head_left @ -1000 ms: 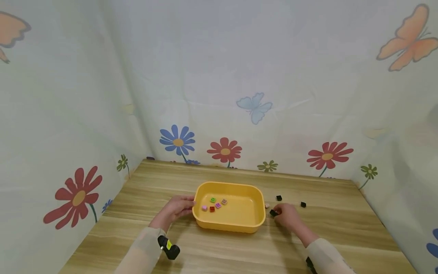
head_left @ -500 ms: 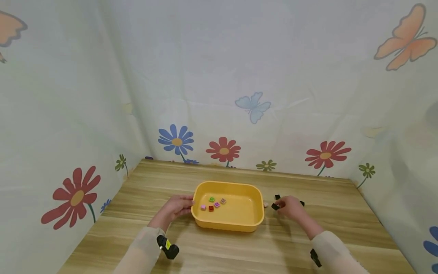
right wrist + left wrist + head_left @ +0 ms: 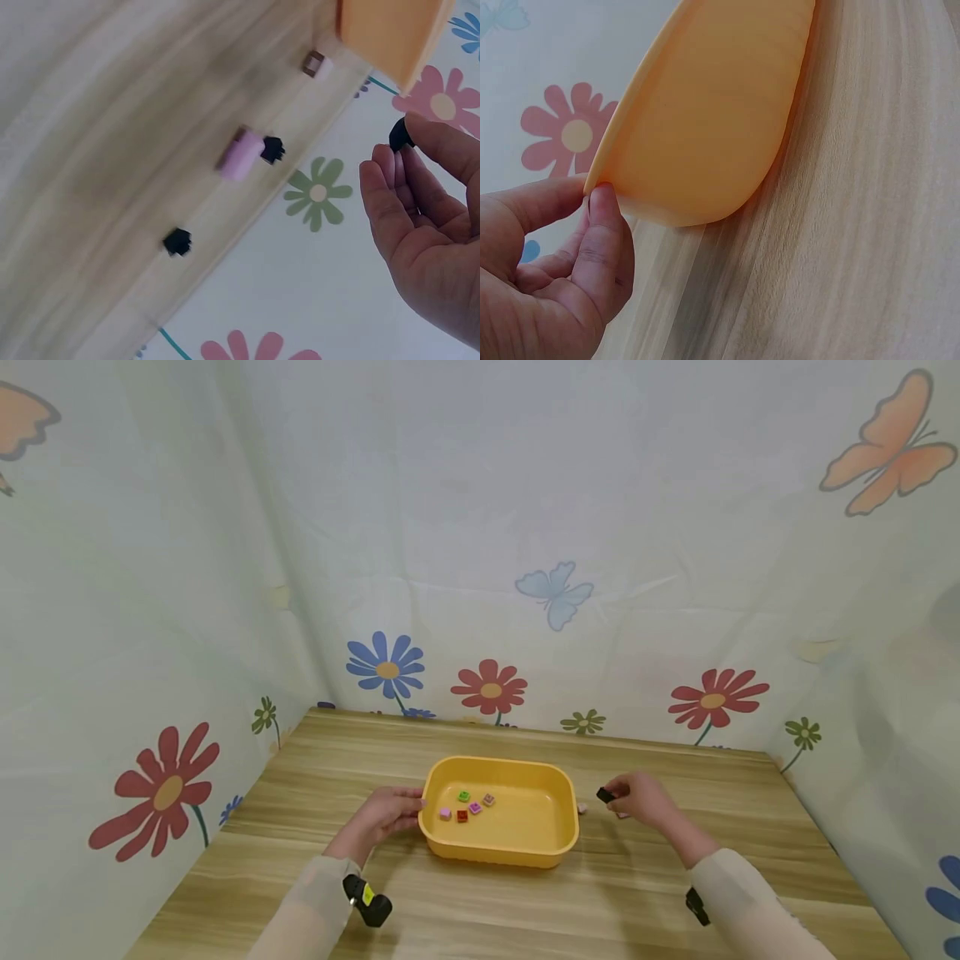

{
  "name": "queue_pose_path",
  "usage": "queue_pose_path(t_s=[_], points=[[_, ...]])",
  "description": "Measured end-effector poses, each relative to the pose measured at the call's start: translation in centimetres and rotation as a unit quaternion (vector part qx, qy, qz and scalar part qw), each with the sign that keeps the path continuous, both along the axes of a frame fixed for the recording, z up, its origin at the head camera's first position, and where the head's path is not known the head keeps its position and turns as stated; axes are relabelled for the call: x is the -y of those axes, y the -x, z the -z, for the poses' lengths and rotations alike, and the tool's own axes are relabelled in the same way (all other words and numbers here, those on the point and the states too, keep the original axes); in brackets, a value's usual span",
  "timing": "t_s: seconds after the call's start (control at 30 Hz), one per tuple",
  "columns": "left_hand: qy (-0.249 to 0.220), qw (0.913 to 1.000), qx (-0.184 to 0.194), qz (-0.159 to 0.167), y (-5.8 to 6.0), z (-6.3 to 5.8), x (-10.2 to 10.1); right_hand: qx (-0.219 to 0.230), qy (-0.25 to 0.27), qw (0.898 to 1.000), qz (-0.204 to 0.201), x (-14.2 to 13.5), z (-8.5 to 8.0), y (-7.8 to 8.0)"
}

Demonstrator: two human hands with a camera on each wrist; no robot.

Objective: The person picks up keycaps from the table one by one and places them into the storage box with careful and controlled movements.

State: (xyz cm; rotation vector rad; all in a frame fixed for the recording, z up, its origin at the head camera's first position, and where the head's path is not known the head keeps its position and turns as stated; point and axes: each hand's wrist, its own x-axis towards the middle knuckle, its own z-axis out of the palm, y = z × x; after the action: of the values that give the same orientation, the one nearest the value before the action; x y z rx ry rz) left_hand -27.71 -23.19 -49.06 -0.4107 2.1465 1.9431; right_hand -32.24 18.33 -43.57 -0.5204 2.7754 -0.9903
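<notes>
My left hand point(image 3: 382, 818) pinches the left rim of a yellow plastic tub point(image 3: 495, 853) between thumb and fingers. The left wrist view shows the thumb on the outside of the wall point(image 3: 705, 112), right at the rim. To the right of the tub, my right hand point(image 3: 642, 799) holds a small black toy brick point(image 3: 401, 135) between thumb and fingertips, above the table. Inside the tub, toward its left, lie several small bricks: a green brick point(image 3: 464, 796), a red brick point(image 3: 462, 816) and pink ones.
On the wooden table point(image 3: 480, 910), right of the tub, lie a pale pink brick point(image 3: 316, 65), a pink brick point(image 3: 241, 154) and two black bricks, one near the pink point(image 3: 273, 150), another farther off point(image 3: 178, 241). A flower-printed curtain point(image 3: 420, 527) surrounds the table.
My right hand has risen and shifted away from me with the black brick, from beside the tub's right wall. My left hand keeps its hold on the tub's rim.
</notes>
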Motion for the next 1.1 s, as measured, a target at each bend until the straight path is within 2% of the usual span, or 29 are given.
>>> queue_pose_path(t_s=[0.23,0.43,0.63,0.8,1.1], points=[[0.004,0.9999,-0.010,0.014,0.1,-0.3,0.0,-0.014,-0.015,1.000,-0.017,0.1,-2.1,1.2],[0.009,0.9998,-0.010,0.012,0.3,-0.5,0.1,-0.037,-0.027,0.998,-0.030,0.3,-4.0,2.2],[0.013,0.9998,-0.007,0.012,0.2,-0.6,0.0,-0.041,-0.026,0.997,-0.056,0.8,-5.7,2.8],[0.010,0.9999,-0.008,0.011,0.1,-0.4,0.0,-0.046,-0.029,0.996,-0.073,1.5,-6.8,3.4],[0.004,0.9999,-0.003,0.011,0.0,-0.2,0.0,-0.047,-0.031,0.995,-0.081,2.6,-7.7,4.1]])
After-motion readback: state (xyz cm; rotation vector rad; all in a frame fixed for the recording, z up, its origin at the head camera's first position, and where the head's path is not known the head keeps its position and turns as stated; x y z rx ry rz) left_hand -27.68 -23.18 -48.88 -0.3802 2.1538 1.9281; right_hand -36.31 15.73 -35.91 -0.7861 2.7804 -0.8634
